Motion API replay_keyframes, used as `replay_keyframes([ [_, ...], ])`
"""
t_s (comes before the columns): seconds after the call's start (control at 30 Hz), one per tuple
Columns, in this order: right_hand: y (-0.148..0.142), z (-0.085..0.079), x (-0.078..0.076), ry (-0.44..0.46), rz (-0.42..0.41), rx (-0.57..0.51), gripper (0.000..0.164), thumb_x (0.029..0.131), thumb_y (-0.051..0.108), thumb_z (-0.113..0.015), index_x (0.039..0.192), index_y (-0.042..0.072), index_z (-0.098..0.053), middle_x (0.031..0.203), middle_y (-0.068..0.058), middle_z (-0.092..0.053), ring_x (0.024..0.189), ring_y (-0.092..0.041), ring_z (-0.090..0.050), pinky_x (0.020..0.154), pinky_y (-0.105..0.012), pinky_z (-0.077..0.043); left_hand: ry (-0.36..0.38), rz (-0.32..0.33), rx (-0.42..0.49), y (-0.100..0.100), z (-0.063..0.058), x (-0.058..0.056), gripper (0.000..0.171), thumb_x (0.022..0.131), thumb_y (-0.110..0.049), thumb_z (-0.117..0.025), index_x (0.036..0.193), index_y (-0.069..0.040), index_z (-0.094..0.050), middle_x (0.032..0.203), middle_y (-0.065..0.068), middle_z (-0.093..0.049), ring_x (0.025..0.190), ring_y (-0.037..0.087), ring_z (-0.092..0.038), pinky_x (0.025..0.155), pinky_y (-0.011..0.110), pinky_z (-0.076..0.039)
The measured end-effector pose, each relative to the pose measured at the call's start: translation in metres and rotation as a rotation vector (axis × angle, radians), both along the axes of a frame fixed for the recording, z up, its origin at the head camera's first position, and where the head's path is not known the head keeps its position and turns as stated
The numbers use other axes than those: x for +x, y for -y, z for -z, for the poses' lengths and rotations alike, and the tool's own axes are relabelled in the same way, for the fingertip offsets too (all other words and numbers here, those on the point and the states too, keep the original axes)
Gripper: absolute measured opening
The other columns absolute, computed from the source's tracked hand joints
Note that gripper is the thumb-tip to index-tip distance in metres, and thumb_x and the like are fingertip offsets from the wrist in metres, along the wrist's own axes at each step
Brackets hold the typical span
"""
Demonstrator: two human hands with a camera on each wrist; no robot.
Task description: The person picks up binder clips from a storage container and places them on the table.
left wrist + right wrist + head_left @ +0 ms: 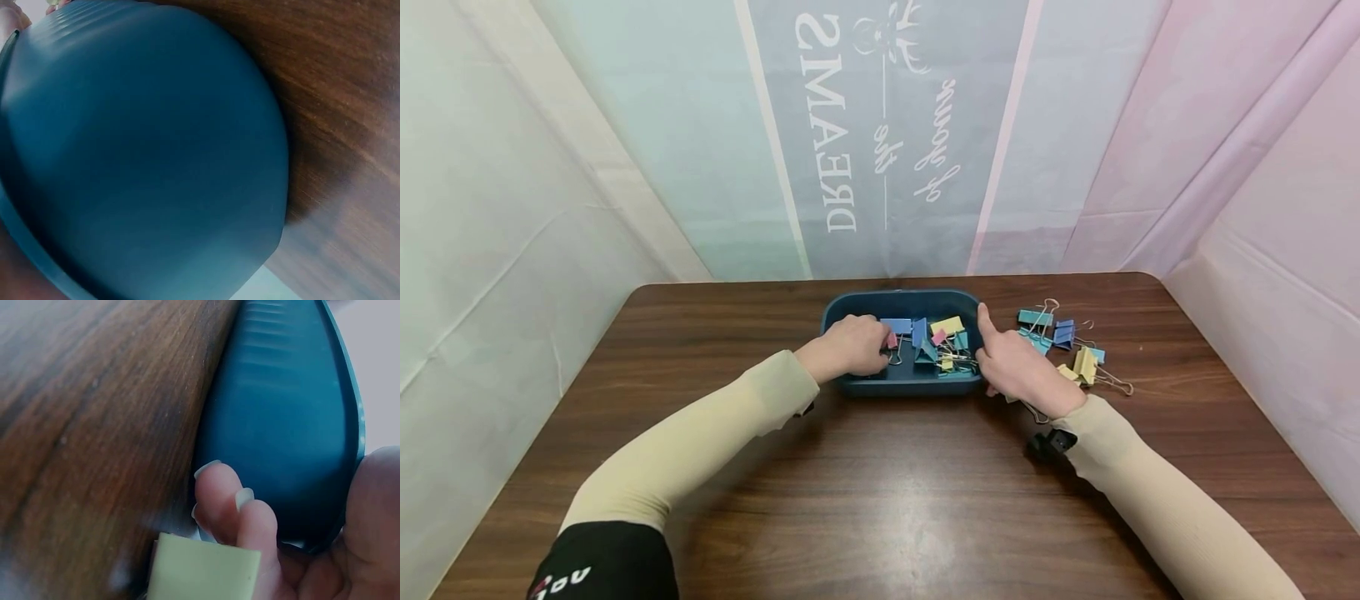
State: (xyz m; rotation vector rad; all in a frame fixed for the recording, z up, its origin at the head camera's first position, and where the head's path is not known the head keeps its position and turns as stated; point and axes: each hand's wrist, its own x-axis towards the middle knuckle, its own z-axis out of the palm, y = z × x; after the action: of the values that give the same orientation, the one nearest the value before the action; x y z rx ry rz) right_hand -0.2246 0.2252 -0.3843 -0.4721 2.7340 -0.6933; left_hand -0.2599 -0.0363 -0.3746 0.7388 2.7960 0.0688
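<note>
A dark teal plastic basket (901, 387) holds several binder clips in blue, teal, yellow and pink. My left hand (854, 346) reaches over its left end, fingers bent down inside. Beside those fingertips is a small pink binder clip (892, 341); whether they pinch it is hidden. The left wrist view is mostly the basket's outer wall (156, 144). At the right end, my right hand (1018, 367) holds the basket, one finger extended at the rim. In the right wrist view, bent fingers (255, 528) lie against the outer wall, near a yellow binder clip (203, 569).
Right of the basket, several loose clips lie on the brown wooden table (880, 500), among them a teal clip (1035, 317), a blue clip (1063, 334) and a yellow clip (1085, 365). Pale printed fabric (887, 250) hangs behind the table's far edge.
</note>
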Motion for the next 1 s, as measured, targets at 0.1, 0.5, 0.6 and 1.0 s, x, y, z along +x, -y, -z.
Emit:
replay_keyframes([
  [0.1, -0.0001, -0.0001, 0.0002, 0.005, 0.001, -0.006, 0.072, 0.105, 0.015, -0.035, 0.156, 0.004, 0.015, 0.061, -0.002, -0.063, 0.051, -0.015, -0.063, 0.062, -0.035, -0.052, 0.009, -0.003, 0.001, -0.0012, 0.0005, -0.0010, 0.009, 0.093, -0.021, -0.064, 0.088, -0.013, -0.067, 0.081, 0.002, -0.055, 0.069, 0.017, -0.053, 0.060, 0.027, -0.043],
  [0.5, 0.0002, -0.0009, 0.0000, 0.016, 0.005, -0.011, 0.072, 0.105, 0.015, -0.035, 0.156, 0.005, 0.016, 0.061, -0.002, -0.063, 0.051, -0.016, -0.064, 0.061, -0.034, -0.052, 0.017, -0.022, -0.026, -0.0028, 0.0026, -0.0018, 0.021, 0.093, -0.021, -0.065, 0.111, -0.011, -0.071, 0.097, 0.006, -0.058, 0.083, 0.020, -0.053, 0.072, 0.032, -0.047],
  [0.6, 0.0003, -0.0007, 0.0004, 0.018, 0.009, -0.008, 0.073, 0.105, 0.015, -0.035, 0.156, 0.005, 0.016, 0.061, -0.002, -0.063, 0.051, -0.016, -0.063, 0.060, -0.034, -0.051, 0.014, -0.019, -0.029, -0.0028, 0.0032, -0.0017, 0.022, 0.094, -0.021, -0.063, 0.113, -0.011, -0.070, 0.092, 0.006, -0.060, 0.082, 0.020, -0.054, 0.070, 0.032, -0.047],
  [1.0, -0.0004, -0.0010, 0.0001, 0.008, -0.001, -0.017, 0.073, 0.105, 0.015, -0.036, 0.156, 0.004, 0.014, 0.061, -0.002, -0.063, 0.051, -0.016, -0.063, 0.062, -0.035, -0.051, -0.030, -0.044, 0.082, 0.0039, -0.0053, -0.0018, 0.015, 0.094, -0.020, -0.065, 0.081, -0.012, -0.064, 0.072, 0.004, -0.056, 0.062, 0.017, -0.057, 0.057, 0.024, -0.046],
])
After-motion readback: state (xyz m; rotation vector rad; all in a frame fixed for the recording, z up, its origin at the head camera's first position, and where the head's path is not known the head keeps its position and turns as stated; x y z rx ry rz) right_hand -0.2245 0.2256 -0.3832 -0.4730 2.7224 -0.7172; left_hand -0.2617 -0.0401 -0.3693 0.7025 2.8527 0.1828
